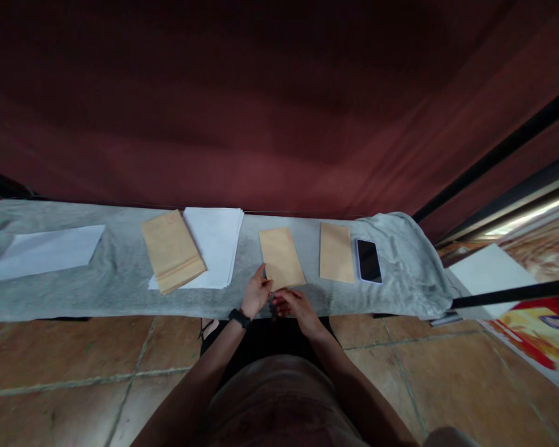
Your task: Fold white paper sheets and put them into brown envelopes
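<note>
A brown paper envelope [283, 256] lies a little tilted on the grey cloth in front of me, with small red print near its top right corner. My left hand [257, 293], wearing a black band on the wrist, pinches this envelope at its lower left corner. Close beside it, my right hand [293, 305] has its fingers curled at the envelope's bottom edge. The fingertips of both hands nearly meet there. Whatever the right fingers hold, if anything, is too small and dark to make out.
Left of my hands, a stack of brown envelopes [170, 248] overlaps white paper sheets [217, 245]. More white paper [46, 251] lies far left. On the right are another brown envelope [336, 251] and a phone [369, 261]. Grey cloth [405, 267] covers the narrow table; dark red fabric [270, 136] hangs behind.
</note>
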Available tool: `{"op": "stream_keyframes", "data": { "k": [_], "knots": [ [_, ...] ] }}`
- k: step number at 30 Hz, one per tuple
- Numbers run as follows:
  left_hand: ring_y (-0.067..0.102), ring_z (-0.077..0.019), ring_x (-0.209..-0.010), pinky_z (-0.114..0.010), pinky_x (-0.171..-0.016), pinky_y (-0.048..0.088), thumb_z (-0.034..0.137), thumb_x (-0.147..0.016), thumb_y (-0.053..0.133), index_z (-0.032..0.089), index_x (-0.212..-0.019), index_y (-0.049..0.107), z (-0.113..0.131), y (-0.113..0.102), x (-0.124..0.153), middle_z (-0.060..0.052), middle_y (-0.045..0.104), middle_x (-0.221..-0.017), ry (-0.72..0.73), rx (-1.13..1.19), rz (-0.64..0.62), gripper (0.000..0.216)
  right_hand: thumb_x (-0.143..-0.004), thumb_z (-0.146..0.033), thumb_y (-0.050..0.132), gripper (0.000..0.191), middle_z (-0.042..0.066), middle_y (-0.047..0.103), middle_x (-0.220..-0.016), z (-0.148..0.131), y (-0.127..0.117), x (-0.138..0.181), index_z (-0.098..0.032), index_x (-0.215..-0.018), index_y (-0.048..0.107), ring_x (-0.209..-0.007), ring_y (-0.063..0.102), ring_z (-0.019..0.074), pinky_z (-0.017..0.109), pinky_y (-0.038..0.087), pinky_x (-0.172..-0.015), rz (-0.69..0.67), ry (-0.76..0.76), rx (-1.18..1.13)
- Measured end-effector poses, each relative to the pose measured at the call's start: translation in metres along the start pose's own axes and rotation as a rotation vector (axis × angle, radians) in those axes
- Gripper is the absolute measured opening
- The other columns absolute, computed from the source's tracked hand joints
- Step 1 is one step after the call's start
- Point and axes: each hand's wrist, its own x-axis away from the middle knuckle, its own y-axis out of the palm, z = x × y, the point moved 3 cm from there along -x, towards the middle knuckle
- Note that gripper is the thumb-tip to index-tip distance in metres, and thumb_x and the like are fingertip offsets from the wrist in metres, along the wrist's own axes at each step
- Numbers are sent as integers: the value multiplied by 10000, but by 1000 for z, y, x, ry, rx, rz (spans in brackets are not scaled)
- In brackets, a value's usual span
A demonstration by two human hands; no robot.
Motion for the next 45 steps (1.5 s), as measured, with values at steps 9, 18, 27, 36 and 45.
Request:
{"op": "stream_keyframes", "data": {
  "k": [9, 18, 27, 36, 45],
  "knots": [
    [658, -198, -747, -306, -762, 500, 180, -892, 534, 126, -1490, 461, 0, -14, -5, -24, 701, -781, 69, -307, -25, 605, -1025, -276, 444, 412, 116, 596, -1451, -23, -30, 11, -184, -1399, 592, -1376, 519, 248, 478, 365, -1205, 100, -733, 973],
    [357, -294, -1478, -477, -1219, 277, 359, -1024, 348, 149, -1492, 467, 16, 24, -30, -145, 462, -1556, 562, -658, 87, 526, -979, -183, 494, 461, 122, 622, -1422, 0, -30, 11, -167, -1434, 566, -1341, 567, 250, 486, 455, -1164, 104, -922, 1184],
    [212, -249, -1554, -456, -1268, 135, 438, -1032, 279, 139, -1577, 326, 32, 55, -108, -113, 325, -1650, 585, -846, -46, 623, -976, -177, 452, 424, 113, 659, -1367, -5, -34, 15, -161, -1372, 603, -1291, 589, 247, 485, 484, -1133, 64, -941, 1111],
    [203, -243, -1557, -451, -1273, 88, 476, -1028, 283, 150, -1579, 330, 36, 61, -129, -107, 313, -1655, 622, -877, -75, 643, -983, -197, 462, 394, 96, 676, -1337, -8, -33, 17, -200, -1344, 619, -1265, 598, 244, 485, 499, -1108, 85, -949, 1086],
    [213, -231, -1554, -461, -1272, 71, 471, -1031, 281, 183, -1585, 320, 22, 56, -103, -97, 339, -1646, 684, -847, -113, 625, -969, -175, 468, 388, 89, 687, -1323, -6, -33, 16, -209, -1315, 642, -1237, 610, 243, 467, 497, -1094, 102, -924, 1093]
  ]
}}
